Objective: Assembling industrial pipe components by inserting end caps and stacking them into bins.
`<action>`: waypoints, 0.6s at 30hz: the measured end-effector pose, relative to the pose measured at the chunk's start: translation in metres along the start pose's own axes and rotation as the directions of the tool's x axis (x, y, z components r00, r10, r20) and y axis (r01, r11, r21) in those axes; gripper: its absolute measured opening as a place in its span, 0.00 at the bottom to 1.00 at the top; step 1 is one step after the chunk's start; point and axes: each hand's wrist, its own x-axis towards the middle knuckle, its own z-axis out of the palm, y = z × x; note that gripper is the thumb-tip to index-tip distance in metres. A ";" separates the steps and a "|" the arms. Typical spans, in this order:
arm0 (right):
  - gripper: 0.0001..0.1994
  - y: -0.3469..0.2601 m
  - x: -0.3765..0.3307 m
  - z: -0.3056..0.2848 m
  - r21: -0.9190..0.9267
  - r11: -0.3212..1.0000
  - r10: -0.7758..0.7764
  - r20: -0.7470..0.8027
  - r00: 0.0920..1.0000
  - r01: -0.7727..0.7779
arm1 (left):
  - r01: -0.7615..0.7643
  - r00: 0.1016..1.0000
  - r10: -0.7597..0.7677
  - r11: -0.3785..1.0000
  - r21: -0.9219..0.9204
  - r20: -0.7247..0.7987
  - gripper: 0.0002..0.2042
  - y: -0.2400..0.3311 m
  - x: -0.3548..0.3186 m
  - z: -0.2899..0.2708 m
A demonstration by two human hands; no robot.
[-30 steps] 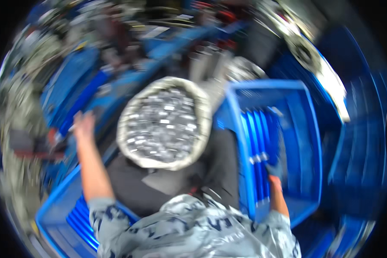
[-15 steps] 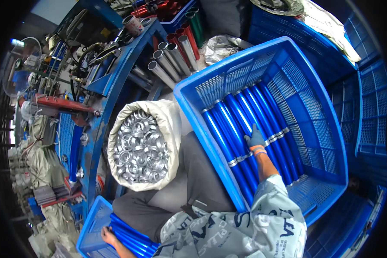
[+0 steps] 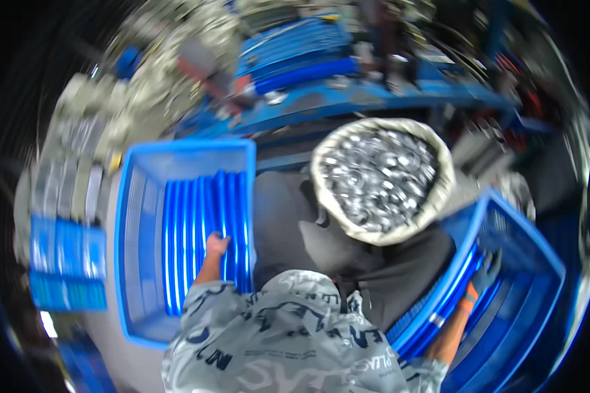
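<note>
Several shiny blue metal tubes (image 3: 206,206) lie side by side in the blue plastic crate (image 3: 137,141) on my left. My bare left hand (image 3: 217,245) rests on these tubes; blur hides whether its fingers are curled round one. More blue tubes (image 3: 449,298) lie in the larger blue crate (image 3: 528,239) on my right. There my right hand (image 3: 484,274), in a grey glove with an orange cuff, reaches over the tubes, fingers stretched out and apart. Between the crates stands a pale sack (image 3: 447,173) full of silvery metal rings (image 3: 380,177).
Beyond the sack runs a blue workbench frame (image 3: 295,118) with another blue tube (image 3: 305,75) lying on it. Silvery tubes (image 3: 482,147) stand at the right behind the sack. Stacked blue packages (image 3: 69,262) sit at the far left. My legs flank the sack.
My view has swung left, bringing the left crate fully into sight. My left hand has moved further over its tubes. My right hand remains in the right crate.
</note>
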 end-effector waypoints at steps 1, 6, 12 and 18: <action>0.24 -0.055 0.006 -0.005 0.000 0.998 -0.060 -0.050 0.997 0.060 | 0.147 0.978 -0.141 0.989 -0.029 0.151 0.39 0.012 -0.009 0.048; 0.25 -0.214 -0.061 0.127 0.075 0.997 -0.063 0.634 0.771 0.019 | 0.270 0.961 -0.246 0.931 -0.245 0.127 0.42 -0.013 -0.026 0.133; 0.60 -0.233 -0.152 0.301 -0.281 0.527 -0.245 0.854 0.460 0.802 | 0.184 0.928 -0.243 0.958 -0.221 -0.282 0.39 -0.047 0.033 0.143; 0.48 -0.209 -0.157 0.348 -0.129 0.684 -0.369 0.788 0.492 0.718 | 0.559 0.827 -0.555 0.794 -0.238 0.090 0.49 -0.125 0.091 0.137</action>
